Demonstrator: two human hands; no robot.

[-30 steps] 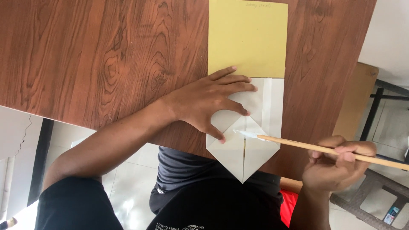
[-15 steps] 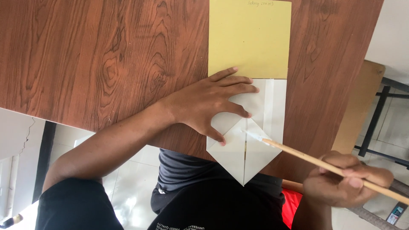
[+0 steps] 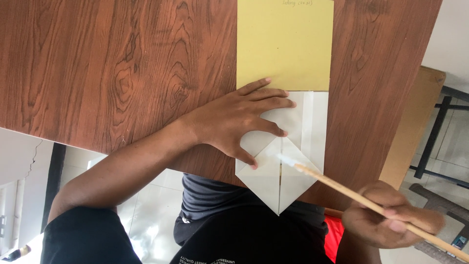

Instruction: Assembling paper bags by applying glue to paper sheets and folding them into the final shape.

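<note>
counter [image 3: 122,63] wood-grain, under our hands | yellow sheet [image 3: 285,46] just beyond left fingertips | white folded paper [image 3: 288,161] pinned by our left hand [image 3: 239,122], released and flat | stick [image 3: 371,208] grasped in right hand [image 3: 391,220], tip touching the fold beside left thumb

One yellow sheet [image 3: 285,44] and one white folded paper [image 3: 286,161] lie on one wooden table [image 3: 122,63]. One thin wooden stick [image 3: 371,205] (white-tipped). Two hands show.
</note>
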